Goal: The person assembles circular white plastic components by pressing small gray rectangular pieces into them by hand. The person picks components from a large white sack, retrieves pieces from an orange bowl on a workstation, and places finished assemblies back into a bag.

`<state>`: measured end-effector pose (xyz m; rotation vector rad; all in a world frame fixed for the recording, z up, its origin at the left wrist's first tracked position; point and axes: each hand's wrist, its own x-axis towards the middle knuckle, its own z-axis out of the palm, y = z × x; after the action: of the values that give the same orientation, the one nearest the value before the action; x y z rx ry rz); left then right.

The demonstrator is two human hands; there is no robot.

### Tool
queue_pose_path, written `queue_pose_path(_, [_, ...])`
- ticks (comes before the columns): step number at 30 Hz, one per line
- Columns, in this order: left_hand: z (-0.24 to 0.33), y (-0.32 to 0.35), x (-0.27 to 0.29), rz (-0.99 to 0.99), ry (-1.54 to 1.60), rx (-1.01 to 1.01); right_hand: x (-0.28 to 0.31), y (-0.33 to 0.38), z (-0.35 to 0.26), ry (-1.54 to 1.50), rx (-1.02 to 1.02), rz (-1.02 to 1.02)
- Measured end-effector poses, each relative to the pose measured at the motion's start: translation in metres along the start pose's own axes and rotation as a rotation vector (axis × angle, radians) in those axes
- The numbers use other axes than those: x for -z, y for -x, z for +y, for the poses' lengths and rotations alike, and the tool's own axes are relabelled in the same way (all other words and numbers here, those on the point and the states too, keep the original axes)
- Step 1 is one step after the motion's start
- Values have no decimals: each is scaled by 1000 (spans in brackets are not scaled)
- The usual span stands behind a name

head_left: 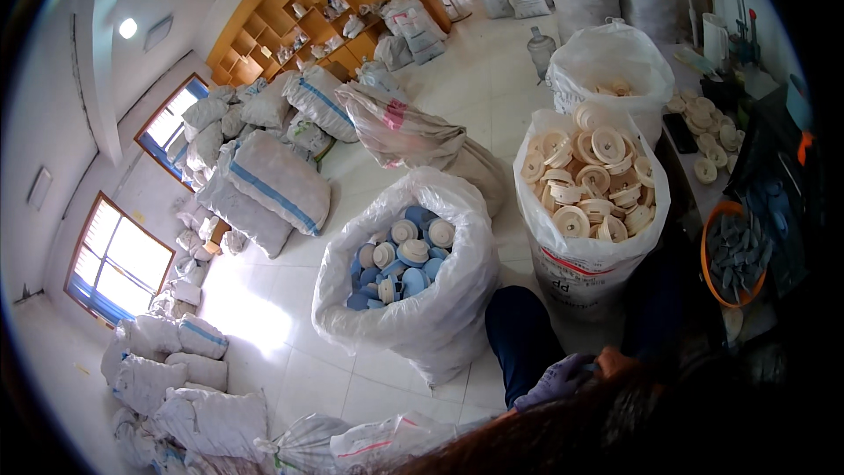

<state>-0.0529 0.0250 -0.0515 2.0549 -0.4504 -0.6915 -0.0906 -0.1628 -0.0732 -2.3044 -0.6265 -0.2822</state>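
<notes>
Nearest, at lower right of centre, the left hand point(556, 380) and the right hand point(615, 362) sit close together; I cannot tell how far their fingers open or what, if anything, they hold. Just beyond, right of centre, a white sack point(576, 292) brims with cream discs point(593, 180); mid-frame, a second sack point(448, 325) holds blue-and-white pieces point(411, 251). Farther, near the top, stands a clear bottle point(541, 53).

Daylight pours through two left-hand windows point(120, 257), panes blown out white; round ceiling lamp point(128, 28) glows at upper left. Hard glare bleaches patch of tiled floor point(255, 321). Room's middle bright, evenly lit. Lower right sinks into deep shadow; hands point(554, 382) dim, dark trousers point(522, 334) nearly without detail. Fisheye bends straight edges, black vignette rings frame, bluish fringe at left rim.
</notes>
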Motion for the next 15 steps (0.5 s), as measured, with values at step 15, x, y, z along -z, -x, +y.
queue_pose_path(15, [-16,-7,-31,231,209,56,-17,4,13,39,-77,-80])
